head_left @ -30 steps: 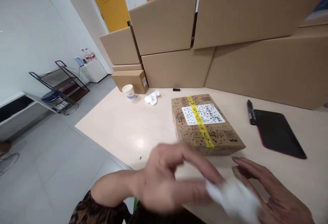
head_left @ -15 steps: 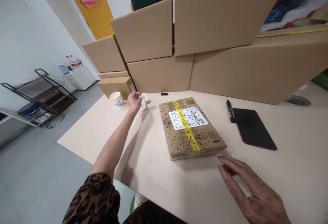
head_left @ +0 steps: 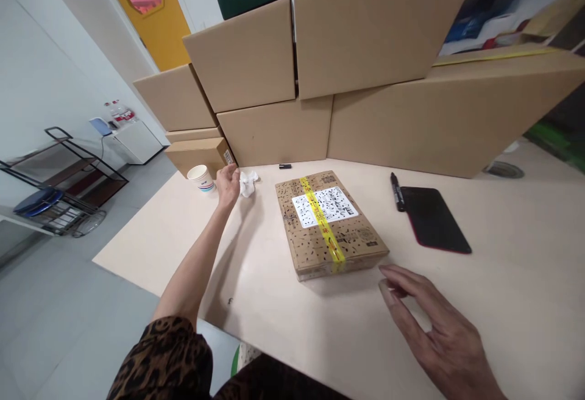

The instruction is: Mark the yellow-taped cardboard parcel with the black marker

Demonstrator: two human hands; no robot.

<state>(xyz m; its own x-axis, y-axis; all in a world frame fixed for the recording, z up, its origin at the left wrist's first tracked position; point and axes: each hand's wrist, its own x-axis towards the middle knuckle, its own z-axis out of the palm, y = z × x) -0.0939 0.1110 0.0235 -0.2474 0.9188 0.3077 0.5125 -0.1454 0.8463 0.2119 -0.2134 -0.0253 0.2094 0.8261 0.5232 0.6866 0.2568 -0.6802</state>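
Holds the left hand (head_left: 227,183) far out over the pale table (head_left: 292,327), with the forearm bare below a leopard-patterned sleeve (head_left: 159,357). Bends the fingers of this hand inward, just beside the crumpled white tissue (head_left: 248,185); cannot tell from this view if gripping it with the fingertips or only touching it. Has the tissue at the far side of the table, in front of the cardboard cartons (head_left: 274,135) and to the right of the paper cup (head_left: 202,178).

Holds the right hand (head_left: 450,333) at the near right part of the table, with thumb and fingers curved and apart. Points the fingertips toward the near right corner of the speckled parcel (head_left: 315,244), just beside it; cannot tell for sure if touching. Has this parcel lying flat in the middle of the table, with a white label (head_left: 340,202) on top and a yellow tape (head_left: 327,233) running across both.

Has to the right of the parcel a black marker (head_left: 397,192), lying just beside a flat black tablet (head_left: 436,220) with red edge. Has near the foot of the cartons a small black piece (head_left: 285,166), similar to a cap.
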